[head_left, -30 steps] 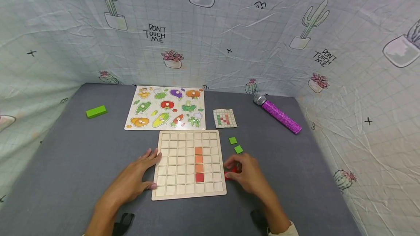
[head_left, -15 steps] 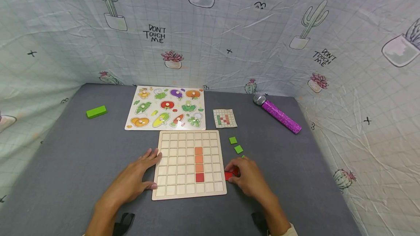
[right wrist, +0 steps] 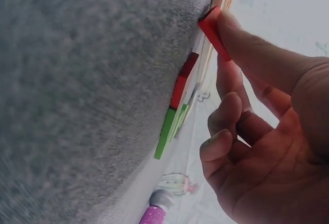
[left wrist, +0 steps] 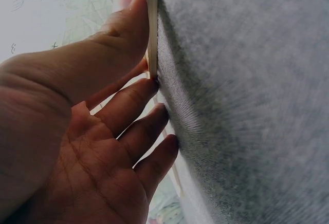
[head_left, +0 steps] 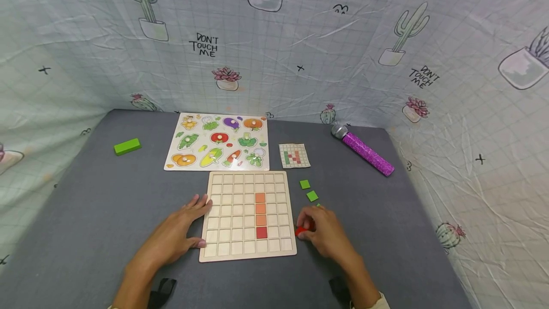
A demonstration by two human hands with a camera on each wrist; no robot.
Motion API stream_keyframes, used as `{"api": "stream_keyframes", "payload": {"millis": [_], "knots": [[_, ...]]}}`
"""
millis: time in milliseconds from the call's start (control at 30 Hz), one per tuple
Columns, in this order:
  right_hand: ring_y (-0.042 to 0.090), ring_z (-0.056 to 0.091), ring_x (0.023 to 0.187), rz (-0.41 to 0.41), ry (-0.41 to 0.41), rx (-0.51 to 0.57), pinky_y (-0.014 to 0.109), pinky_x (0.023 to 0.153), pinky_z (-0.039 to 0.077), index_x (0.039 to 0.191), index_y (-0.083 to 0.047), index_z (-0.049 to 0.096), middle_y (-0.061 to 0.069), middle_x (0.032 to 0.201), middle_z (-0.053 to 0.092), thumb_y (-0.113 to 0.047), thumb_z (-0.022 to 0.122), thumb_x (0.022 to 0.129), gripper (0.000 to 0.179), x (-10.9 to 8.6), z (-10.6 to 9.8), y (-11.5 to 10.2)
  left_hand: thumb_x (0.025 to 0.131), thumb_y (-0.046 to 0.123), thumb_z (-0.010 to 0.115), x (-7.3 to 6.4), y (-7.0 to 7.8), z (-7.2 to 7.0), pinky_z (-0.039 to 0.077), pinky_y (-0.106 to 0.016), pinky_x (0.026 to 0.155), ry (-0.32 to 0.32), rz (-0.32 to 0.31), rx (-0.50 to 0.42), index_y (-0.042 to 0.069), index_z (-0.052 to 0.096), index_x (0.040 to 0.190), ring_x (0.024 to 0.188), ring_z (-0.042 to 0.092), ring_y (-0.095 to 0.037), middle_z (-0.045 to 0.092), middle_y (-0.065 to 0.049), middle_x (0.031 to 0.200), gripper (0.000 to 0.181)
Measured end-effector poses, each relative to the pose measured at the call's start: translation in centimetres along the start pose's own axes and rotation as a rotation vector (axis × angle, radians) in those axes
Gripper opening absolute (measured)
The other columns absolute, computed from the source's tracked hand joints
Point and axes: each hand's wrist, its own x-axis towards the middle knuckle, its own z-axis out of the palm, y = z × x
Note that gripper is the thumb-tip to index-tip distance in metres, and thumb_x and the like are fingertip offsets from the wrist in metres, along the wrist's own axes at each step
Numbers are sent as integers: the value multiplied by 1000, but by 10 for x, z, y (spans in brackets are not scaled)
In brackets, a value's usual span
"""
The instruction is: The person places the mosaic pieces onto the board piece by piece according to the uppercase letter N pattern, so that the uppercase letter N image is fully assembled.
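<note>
Well left of the board (head_left: 227,230), beyond its far edge, a green block (head_left: 127,147) lies on the grey table (head_left: 94,213). At the board's left edge the left hand (head_left: 173,232) rests with its fingers stretched out, touching the rim and curled round nothing. The puzzle (head_left: 216,142) lies just past the board's far edge, toward its left. Right of the board's middle, three orange tiles (head_left: 260,209) run away from the person in one column, with a set red tile (head_left: 261,232) at the near end. Just off the board's right edge, the right hand (head_left: 322,230) pinches a loose red tile (right wrist: 215,33) between thumb and finger; it is tilted, roughly level with the set one, so the squares lie left of those fingertips, and this hand is much the nearer. Whether the pinched piece touches the table I cannot tell. A second red piece (right wrist: 184,80) lies near the fingers, and green tiles (head_left: 312,196) lie right of the board, farther from the person.
</note>
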Motion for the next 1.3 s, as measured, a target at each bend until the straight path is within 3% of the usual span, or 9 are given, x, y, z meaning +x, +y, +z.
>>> {"api": "stream_keyframes", "payload": {"millis": [200,367,833,1100,1300], "knots": [[13,52,79,11,73,34,27,71,40,88,-26,71,-12,76,53,-13,91,82,25,1,2,-5,73,18,96,0,-1,1,38,-70,117,3,-1,-3,8,49,160,159,32,-46,38,-14,171,98],[12,53,77,0,87,71,25,68,43,86,-27,72,-15,76,55,-12,91,83,24,4,5,-15,73,18,96,1,-1,2,38,-69,118,1,-6,-5,7,50,159,159,32,-46,38,-15,171,98],[14,53,77,-161,43,108,23,68,43,86,-20,71,-14,75,62,-7,89,84,22,20,20,-52,73,18,96,1,0,3,37,-70,118,-2,-18,-9,9,49,160,159,32,-45,37,-13,171,99],[8,51,75,-180,-5,57,22,66,42,85,-20,70,-12,76,64,-10,88,86,20,29,29,-70,73,18,96,2,1,2,37,-71,117,-8,-29,-2,9,49,160,159,32,-45,37,-13,171,100],[5,48,73,-149,-30,21,23,63,41,83,-22,70,-12,71,60,-12,89,85,22,35,36,-78,73,18,96,1,2,2,38,-71,117,-11,-36,0,8,49,160,159,32,-45,37,-14,171,99]]}}
